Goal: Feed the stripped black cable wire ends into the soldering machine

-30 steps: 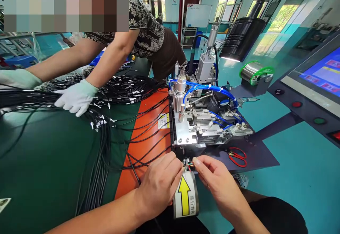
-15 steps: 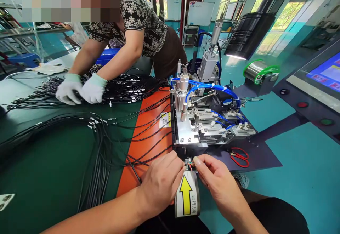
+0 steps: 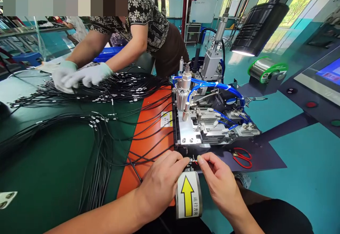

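My left hand [image 3: 166, 182] is closed in a pinch at the near edge of the machine [image 3: 212, 120], on the end of a black cable. Facing it, my right hand [image 3: 219, 179] pinches thin coloured wires [image 3: 196, 161] between thumb and finger. The wires span the small gap between both sets of fingertips. Just below them is a rounded plate with a yellow arrow [image 3: 188, 197]. Several black cables [image 3: 148, 135] run across the orange panel [image 3: 156, 110] to the left of the machine.
Across the green table [image 3: 47, 170], a person in white gloves [image 3: 91, 74] handles a pile of black cables [image 3: 127, 85]. Red-handled scissors [image 3: 243, 158], a solder spool [image 3: 267, 69], a black lamp [image 3: 259, 28] and a control panel [image 3: 308, 92] are on the right.
My left fingertips have shifted slightly right and extended along the wires. The other person's gloved hands have moved up and closer together. The view has shifted a little.
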Tool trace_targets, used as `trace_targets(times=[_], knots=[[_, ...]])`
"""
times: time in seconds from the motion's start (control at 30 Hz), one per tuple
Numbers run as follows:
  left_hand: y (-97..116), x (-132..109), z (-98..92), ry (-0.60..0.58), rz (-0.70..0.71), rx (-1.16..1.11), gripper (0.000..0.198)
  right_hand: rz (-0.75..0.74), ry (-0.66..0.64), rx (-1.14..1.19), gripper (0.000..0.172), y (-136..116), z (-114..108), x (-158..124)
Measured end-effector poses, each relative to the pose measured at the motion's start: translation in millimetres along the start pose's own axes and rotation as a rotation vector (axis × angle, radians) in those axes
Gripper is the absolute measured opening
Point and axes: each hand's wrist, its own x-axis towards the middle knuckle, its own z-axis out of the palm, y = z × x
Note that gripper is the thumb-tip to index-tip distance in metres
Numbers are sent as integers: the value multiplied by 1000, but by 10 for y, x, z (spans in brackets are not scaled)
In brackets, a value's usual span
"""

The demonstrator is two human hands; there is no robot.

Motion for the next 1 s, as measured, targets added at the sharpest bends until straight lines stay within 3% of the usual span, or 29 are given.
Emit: trace_targets(times=[0.4,1.0], knots=[[-53,32,10,104,8,-62,25,-6,61,-58,35,119,92,56],[-52,17,17,84,-4,-56,24,-36,69,-81,33,153,127,43]])
